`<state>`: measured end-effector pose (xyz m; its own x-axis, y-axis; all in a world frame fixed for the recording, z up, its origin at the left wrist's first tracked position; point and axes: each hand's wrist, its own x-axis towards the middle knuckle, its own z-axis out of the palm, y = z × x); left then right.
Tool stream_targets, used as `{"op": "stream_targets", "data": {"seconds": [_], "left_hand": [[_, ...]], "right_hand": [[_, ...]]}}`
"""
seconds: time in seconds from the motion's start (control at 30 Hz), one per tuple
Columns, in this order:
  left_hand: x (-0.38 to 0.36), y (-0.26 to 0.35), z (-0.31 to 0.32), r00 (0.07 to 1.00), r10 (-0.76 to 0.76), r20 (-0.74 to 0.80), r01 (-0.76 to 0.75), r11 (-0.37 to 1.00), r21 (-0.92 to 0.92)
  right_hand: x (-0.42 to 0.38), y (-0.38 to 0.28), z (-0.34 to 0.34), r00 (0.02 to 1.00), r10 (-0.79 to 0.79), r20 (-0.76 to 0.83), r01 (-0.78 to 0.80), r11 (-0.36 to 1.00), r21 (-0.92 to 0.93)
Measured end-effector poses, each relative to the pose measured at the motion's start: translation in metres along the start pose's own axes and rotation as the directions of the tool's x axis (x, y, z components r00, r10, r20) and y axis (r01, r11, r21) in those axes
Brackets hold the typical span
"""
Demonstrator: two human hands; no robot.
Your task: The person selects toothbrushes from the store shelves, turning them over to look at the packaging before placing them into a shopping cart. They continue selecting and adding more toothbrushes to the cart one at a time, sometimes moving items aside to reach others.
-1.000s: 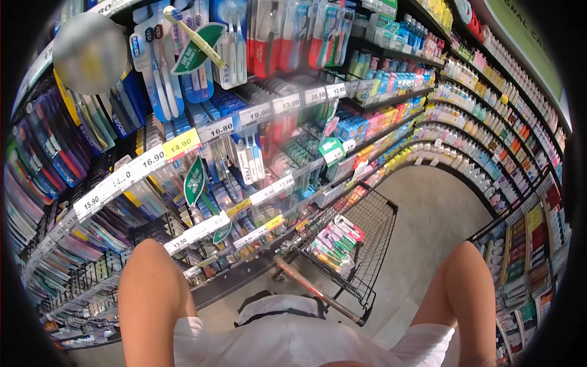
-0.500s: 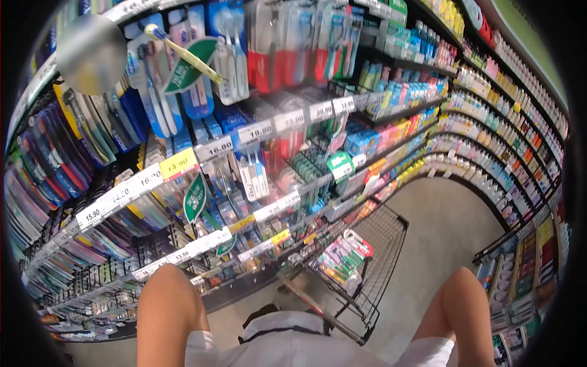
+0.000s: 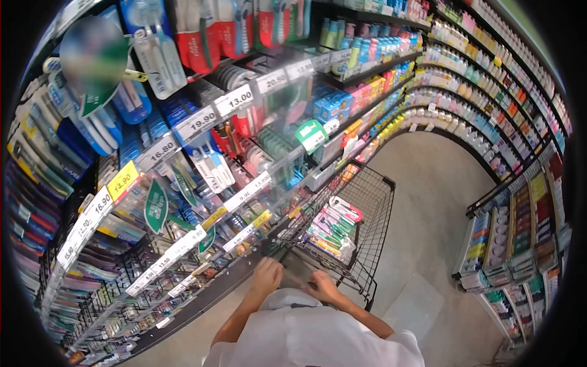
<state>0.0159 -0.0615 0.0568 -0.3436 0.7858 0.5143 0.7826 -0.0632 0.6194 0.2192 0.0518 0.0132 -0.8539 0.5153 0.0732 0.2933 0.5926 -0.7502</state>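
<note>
While the left hand [image 3: 267,276] and right hand [image 3: 322,286] are both at the blurry handle [image 3: 296,273] of the cart [image 3: 374,220], I honestly can't tell if the fingers are closed on it, and the toothbrush packs [image 3: 332,232] lie inside, near the handle end.

Cart handle [image 3: 296,273] blurry, part hidden; upper pkgs [image 3: 196,38] cut off.

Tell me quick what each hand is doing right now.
Left hand: at near end of cart, grip unclear.
Right hand: also there, grip unclear.
</note>
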Motion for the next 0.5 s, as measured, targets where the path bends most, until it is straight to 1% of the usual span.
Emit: {"op": "stream_targets", "data": {"seconds": [0.03, 0.07, 0.13, 0.17, 0.2, 0.23, 0.27, 0.37, 0.43, 0.5], "left_hand": [[-0.004, -0.013, 0.012, 0.998, 0.016, 0.054, -0.019, 0.999, 0.050], [-0.008, -0.023, 0.020, 0.994, 0.033, 0.108, -0.044, 0.994, 0.099], [-0.011, -0.039, 0.036, 0.973, 0.042, 0.225, -0.085, 0.979, 0.187], [-0.010, -0.048, 0.043, 0.958, 0.035, 0.286, -0.104, 0.968, 0.229], [-0.007, -0.054, 0.048, 0.939, 0.027, 0.343, -0.127, 0.954, 0.270], [-0.007, -0.057, 0.054, 0.913, -0.024, 0.406, -0.130, 0.929, 0.346], [-0.010, -0.059, 0.058, 0.908, -0.051, 0.415, -0.111, 0.927, 0.358], [-0.008, -0.059, 0.063, 0.887, -0.118, 0.447, -0.071, 0.920, 0.384], [-0.005, -0.058, 0.061, 0.868, -0.145, 0.475, -0.061, 0.918, 0.392], [0.002, -0.054, 0.060, 0.767, -0.251, 0.590, -0.045, 0.897, 0.439]], "right_hand": [[-0.001, 0.002, 0.003, 0.996, -0.066, 0.065, 0.070, 0.995, -0.071], [0.001, 0.004, 0.007, 0.989, 0.002, 0.149, 0.009, 0.997, -0.073], [0.002, 0.013, 0.015, 0.940, 0.133, 0.313, -0.111, 0.990, -0.089], [0.003, 0.018, 0.019, 0.917, 0.179, 0.356, -0.154, 0.983, -0.099], [0.005, 0.020, 0.023, 0.913, 0.188, 0.362, -0.158, 0.981, -0.111], [0.004, 0.023, 0.026, 0.908, 0.197, 0.370, -0.162, 0.979, -0.125], [0.004, 0.026, 0.027, 0.903, 0.204, 0.377, -0.162, 0.977, -0.141], [0.003, 0.027, 0.027, 0.924, 0.178, 0.337, -0.152, 0.983, -0.103], [0.002, 0.026, 0.027, 0.922, 0.206, 0.329, -0.189, 0.979, -0.083], [0.003, 0.029, 0.027, 0.923, 0.209, 0.323, -0.196, 0.978, -0.071]]}}
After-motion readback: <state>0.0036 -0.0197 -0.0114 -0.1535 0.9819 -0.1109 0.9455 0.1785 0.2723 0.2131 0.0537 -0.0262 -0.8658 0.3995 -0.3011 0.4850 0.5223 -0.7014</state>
